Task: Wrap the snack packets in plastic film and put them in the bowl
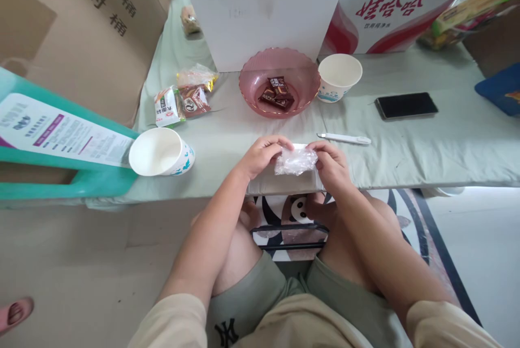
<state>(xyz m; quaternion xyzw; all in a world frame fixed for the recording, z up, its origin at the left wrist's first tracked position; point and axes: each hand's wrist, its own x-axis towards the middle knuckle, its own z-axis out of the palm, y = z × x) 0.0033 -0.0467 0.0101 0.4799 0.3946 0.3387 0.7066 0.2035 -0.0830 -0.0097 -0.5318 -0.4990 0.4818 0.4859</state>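
Between my two hands, at the front edge of the cloth-covered table, is a crinkled clear plastic bag (pixel 296 160) with something white at its top edge. My left hand (pixel 266 154) pinches its left side, and my right hand (pixel 331 162) pinches the right side. Just beyond my right hand lies a slim white tool with a small hooked metal tip (pixel 345 138). Farther back sits a pink scalloped bowl (pixel 254 79) holding a few brown cocoa-labelled packets (pixel 278 93). A white paper cup (pixel 340 74) stands against the bowl's right side.
Another paper cup (pixel 158 153) is at the left, near several snack packets (pixel 182 100) and a large teal container (pixel 65 142). A black phone (pixel 406 105) lies to the right. White boxes (pixel 264 6) line the back; a big cardboard box (pixel 81 28) stands left.
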